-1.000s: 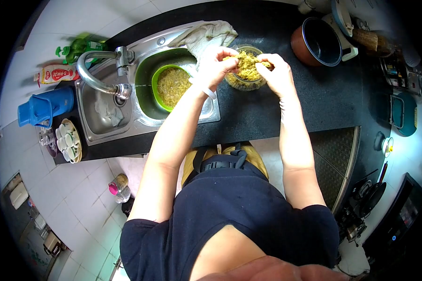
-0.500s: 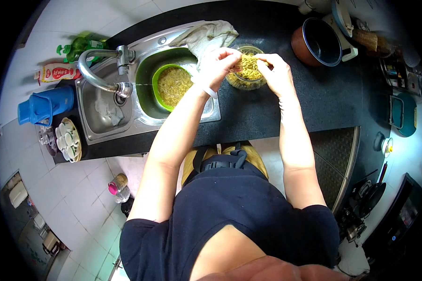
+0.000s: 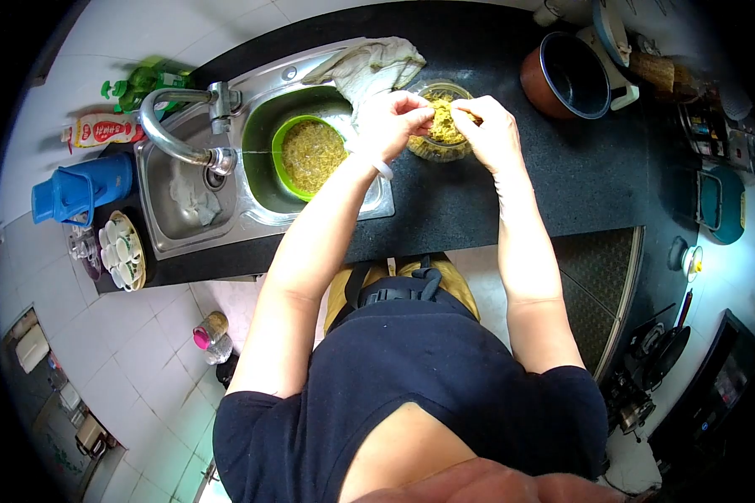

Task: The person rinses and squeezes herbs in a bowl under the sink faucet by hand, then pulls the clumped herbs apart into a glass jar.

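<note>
My left hand [image 3: 391, 126], with a white band at the wrist, is closed in a pinch at the left side of a clump of yellow-green shreds [image 3: 445, 124]. From the other side, the fingers of my right hand [image 3: 493, 136] pinch the same clump. Directly beneath is a clear round bowl [image 3: 438, 87] holding more of these shreds, partly hidden by both hands. To the left, a bright green basin [image 3: 280, 170] sits in the right sink bowl with similar shreds in cloudy water. What exactly the shreds are, I cannot tell.
A chrome faucet [image 3: 176, 152] reaches over the steel sink [image 3: 235, 233]. A grey cloth [image 3: 382, 67] drapes over the sink's back corner. On the right of the black counter [image 3: 545, 184] stands a reddish-brown pot [image 3: 549, 88]. A blue jug [image 3: 92, 186] and a tray of cups [image 3: 119, 250] are at far left.
The clump between my hands looks more compact, with fewer loose strands. My left fingers have shifted slightly; both hands stay above the bowl.
</note>
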`<control>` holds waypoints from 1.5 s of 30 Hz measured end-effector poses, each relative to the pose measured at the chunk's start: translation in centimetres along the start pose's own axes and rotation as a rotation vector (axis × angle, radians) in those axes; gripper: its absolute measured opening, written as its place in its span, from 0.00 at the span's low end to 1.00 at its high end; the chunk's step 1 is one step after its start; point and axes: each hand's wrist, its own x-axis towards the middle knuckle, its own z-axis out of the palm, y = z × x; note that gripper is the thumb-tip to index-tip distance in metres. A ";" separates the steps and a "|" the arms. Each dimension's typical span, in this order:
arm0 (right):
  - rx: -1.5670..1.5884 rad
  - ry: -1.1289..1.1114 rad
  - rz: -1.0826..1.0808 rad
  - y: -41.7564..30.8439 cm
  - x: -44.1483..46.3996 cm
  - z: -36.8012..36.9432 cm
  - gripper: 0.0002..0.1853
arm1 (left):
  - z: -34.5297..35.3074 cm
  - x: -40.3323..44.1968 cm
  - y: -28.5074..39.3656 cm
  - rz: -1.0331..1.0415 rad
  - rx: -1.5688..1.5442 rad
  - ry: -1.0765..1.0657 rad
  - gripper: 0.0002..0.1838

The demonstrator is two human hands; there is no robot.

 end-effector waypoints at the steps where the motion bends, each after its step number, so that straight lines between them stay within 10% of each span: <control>1: 0.000 0.003 0.007 0.1 0.0 0.0 0.12 | 0.0 0.1 -0.2 0.007 -0.012 0.018 0.06; 24: 0.062 -0.037 0.117 0.5 -0.4 -0.5 0.15 | -0.1 0.1 0.0 0.038 -0.074 0.018 0.05; 31: 0.233 -0.061 0.160 0.3 -0.1 -0.5 0.14 | 0.5 0.1 -0.4 0.215 0.470 0.049 0.16; 38: 0.745 -0.165 0.305 -0.5 0.0 -0.4 0.14 | 0.9 0.5 -0.7 0.175 0.118 -0.003 0.10; 45: 0.624 -0.128 0.311 1.0 -0.2 -1.6 0.12 | -0.6 0.2 -0.2 0.099 0.051 0.023 0.08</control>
